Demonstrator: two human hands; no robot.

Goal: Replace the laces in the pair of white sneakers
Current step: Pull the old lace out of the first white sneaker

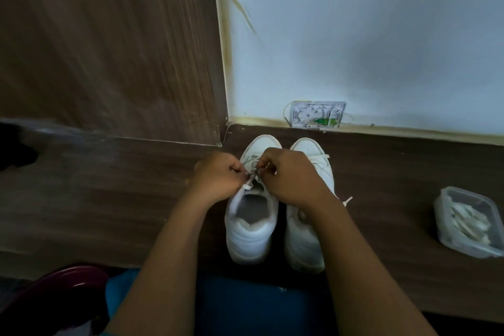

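Two white sneakers stand side by side on the dark wooden surface, toes toward the wall. Over the left sneaker my left hand and my right hand meet, each pinching a strand of its white lace above the eyelets. A short lace end hangs between the two hands. The right sneaker is partly covered by my right forearm; its lace crosses near the toe and one end sticks out to the right.
A clear plastic container with pale laces inside sits at the right. A small white wall box with thin wires sits at the wall's foot. A wooden panel rises at the left. A dark red rim lies bottom left.
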